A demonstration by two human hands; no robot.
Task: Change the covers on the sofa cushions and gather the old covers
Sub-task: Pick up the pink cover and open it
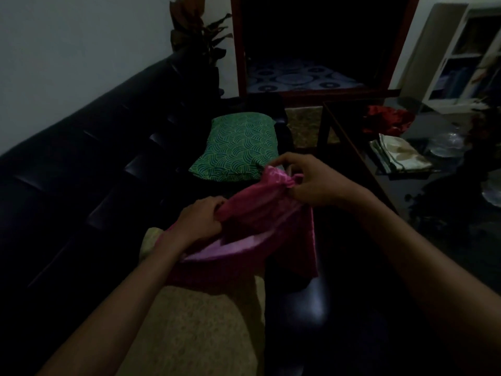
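Left hand [202,219] fingers curled, gripping bunched edge of pink cover [254,213]; right hand [311,181] pinching its far corner at 1 o'clock. Cover's lower part hangs in shadow, detail murky. Beige cushion [195,321] at 6, partly hidden. Green cushion [238,147] at 12 on black sofa [81,172]. Glass table [379,164] at 3.

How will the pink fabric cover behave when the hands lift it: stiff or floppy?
Probably floppy: the pink fabric cover bunches where the right hand and left hand grip it and sags between them. It likely weighs little, and its open mouth may collapse if released.
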